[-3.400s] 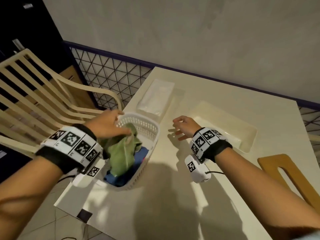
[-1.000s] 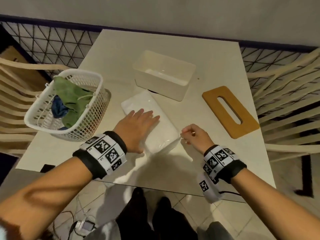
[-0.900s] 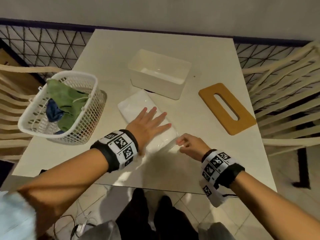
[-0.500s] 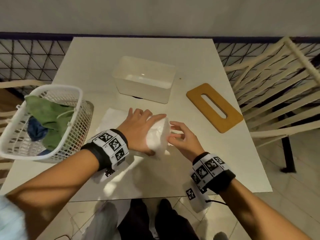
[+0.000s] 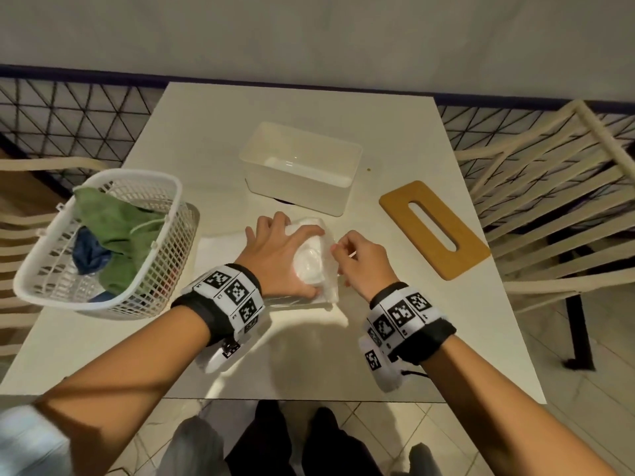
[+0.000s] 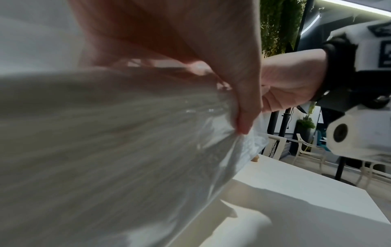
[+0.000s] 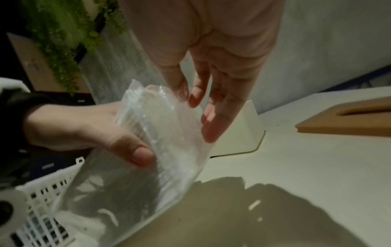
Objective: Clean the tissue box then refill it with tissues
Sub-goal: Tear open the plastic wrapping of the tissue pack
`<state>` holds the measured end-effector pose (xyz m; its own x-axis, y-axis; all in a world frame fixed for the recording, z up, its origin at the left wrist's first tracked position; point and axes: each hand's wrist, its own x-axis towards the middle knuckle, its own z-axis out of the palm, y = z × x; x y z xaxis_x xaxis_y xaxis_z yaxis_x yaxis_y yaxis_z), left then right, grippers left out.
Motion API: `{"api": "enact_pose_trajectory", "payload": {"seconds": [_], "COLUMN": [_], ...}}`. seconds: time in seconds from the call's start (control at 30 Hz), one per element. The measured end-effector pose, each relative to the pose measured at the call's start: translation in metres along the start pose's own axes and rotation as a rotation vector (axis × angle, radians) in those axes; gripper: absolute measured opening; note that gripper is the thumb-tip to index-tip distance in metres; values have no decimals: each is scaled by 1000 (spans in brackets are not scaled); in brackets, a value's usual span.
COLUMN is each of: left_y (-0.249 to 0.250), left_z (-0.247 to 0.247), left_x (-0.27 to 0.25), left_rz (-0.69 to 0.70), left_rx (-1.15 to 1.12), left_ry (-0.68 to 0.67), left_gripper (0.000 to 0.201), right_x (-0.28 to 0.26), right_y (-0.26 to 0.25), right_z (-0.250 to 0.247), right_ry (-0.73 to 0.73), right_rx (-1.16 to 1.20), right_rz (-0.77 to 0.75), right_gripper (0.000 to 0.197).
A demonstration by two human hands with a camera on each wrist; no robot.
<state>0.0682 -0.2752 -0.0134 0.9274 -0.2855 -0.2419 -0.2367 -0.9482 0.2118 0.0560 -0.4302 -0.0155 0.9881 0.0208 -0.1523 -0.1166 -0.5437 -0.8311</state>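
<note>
Tissue box (image 5: 299, 166) sits open and bare inside at the far middle of the desk (image 5: 395, 338), its wooden lid (image 5: 434, 230) laid off to the right, ready for refilling; the basket (image 5: 99, 235) on my left holds a green cloth (image 5: 117, 228) and something blue. My left hand (image 5: 275, 259) props the tissue pack (image 5: 309, 266) on end, and my right hand (image 5: 364, 262) nips its wrapper. From the left wrist, my thumb (image 6: 243, 100) presses the plastic so the pack stays steady. From the right wrist, my fingers (image 7: 180, 86) pinch the clear wrapper's top edge, I judge to tear it open.
</note>
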Motion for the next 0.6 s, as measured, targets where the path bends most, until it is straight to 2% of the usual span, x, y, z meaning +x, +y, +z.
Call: {"api": "enact_pose_trajectory", "payload": {"seconds": [0.1,0.23,0.33,0.4,0.47,0.6], "left_y": [-5,-11,-13,-15,-16,-10], "left_z": [1,4,2,0,-1,3], "left_x": [-4,-14,-18,-16,-15,-14], "left_rz": [-17,7,22,13,8,25], "left_rx": [-13,-2,-11,-36,-48,-28], "left_ry": [8,51,23,17,8,-18], "left_gripper": [99,102,104,102,101,103], "right_x": [1,5,3,3,6,13], "right_y": [5,4,3,4,5,-5], "right_z": [-3,-14,-24,-31,-37,-29], "right_ry": [-12,-64,-193,-226,-199,-169], "right_rx": [-23,355,505,527,490,18], "right_rz": [33,331,434,427,384,129], "right_gripper": [24,26,17,6,15,29]}}
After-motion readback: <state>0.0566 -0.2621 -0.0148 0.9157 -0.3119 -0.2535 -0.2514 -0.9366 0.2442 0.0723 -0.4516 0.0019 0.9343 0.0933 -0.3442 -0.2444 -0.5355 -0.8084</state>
